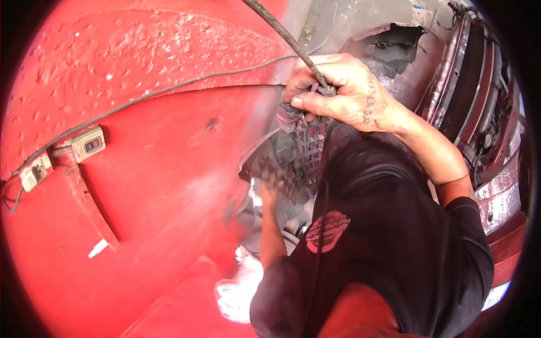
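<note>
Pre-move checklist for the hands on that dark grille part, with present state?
1. Right hand closed on the cable end above the dark grille part: ok.
2. Left hand contact under the part: cannot tell, blurred.
3. Cable run visible up to the frame edge: ok.
4. Part free of the car body: cannot tell.
5. Thin wire on the red wall apart from the hands: ok.

We count two hands: the right hand (338, 90) and the left hand (269, 191). One dark cable (282, 34) runs down into the right fist, and one grey meshed part (301, 152) sits between the hands. On the red wall (158, 169) we count two switch boxes (87, 143), one thin wire (169, 87) and one white tag (97, 248). One car body (479, 84) stands at the right.
</note>
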The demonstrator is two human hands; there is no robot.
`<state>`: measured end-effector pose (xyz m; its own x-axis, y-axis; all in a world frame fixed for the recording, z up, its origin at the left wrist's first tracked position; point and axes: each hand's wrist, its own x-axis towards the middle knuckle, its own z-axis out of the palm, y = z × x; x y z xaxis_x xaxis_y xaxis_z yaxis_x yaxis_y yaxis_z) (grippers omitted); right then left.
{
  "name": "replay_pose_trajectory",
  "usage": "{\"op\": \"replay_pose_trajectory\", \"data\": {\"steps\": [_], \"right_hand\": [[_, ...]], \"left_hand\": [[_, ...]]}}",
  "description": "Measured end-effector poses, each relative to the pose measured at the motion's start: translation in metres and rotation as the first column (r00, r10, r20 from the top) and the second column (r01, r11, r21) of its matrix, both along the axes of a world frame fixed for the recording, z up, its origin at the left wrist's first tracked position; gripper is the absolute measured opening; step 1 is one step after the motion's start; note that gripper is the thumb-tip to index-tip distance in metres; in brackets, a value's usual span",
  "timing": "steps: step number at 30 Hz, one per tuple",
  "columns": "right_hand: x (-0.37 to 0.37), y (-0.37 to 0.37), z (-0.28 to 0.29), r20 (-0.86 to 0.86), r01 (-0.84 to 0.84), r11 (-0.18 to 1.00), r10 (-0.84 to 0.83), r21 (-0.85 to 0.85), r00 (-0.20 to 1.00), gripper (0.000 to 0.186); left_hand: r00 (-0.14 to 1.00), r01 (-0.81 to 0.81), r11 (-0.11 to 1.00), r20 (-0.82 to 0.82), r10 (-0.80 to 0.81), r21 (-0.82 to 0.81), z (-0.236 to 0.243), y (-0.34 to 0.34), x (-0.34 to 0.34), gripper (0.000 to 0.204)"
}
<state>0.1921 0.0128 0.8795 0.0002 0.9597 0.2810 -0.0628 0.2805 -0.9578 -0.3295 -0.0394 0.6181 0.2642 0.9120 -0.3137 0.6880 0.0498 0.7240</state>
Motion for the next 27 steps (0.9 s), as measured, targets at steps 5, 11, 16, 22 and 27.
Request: {"op": "replay_pose_trajectory", "data": {"steps": [5,11,16,22,27], "right_hand": [[0.015,-0.002,0.007,-0.047,-0.021,0.989,0.014,-0.145,0.999,0.017],[0.039,0.019,-0.039,-0.013,0.166,0.876,-0.193,-0.453,0.981,0.031],[0.091,0.020,-0.163,-0.253,0.173,0.810,-0.366,-0.561,0.895,0.043],[0.113,-0.010,-0.249,-0.277,0.076,0.682,-0.393,-0.728,0.877,0.065],[0.105,-0.012,-0.294,-0.115,0.136,0.575,-0.380,-0.807,0.918,0.058]], "left_hand": [[0.998,-0.028,0.996,-0.062,0.022,-0.089,-0.021,-0.016,-0.012,0.055],[0.943,-0.328,0.936,-0.106,0.315,-0.129,0.016,-0.062,0.031,0.045],[0.887,-0.250,0.919,-0.307,0.344,0.307,0.054,-0.096,0.078,0.036],[0.860,-0.235,0.842,-0.301,0.413,0.486,0.047,-0.141,0.084,0.044],[0.858,-0.243,0.812,-0.273,0.435,0.531,0.055,-0.169,0.079,0.047]]}}
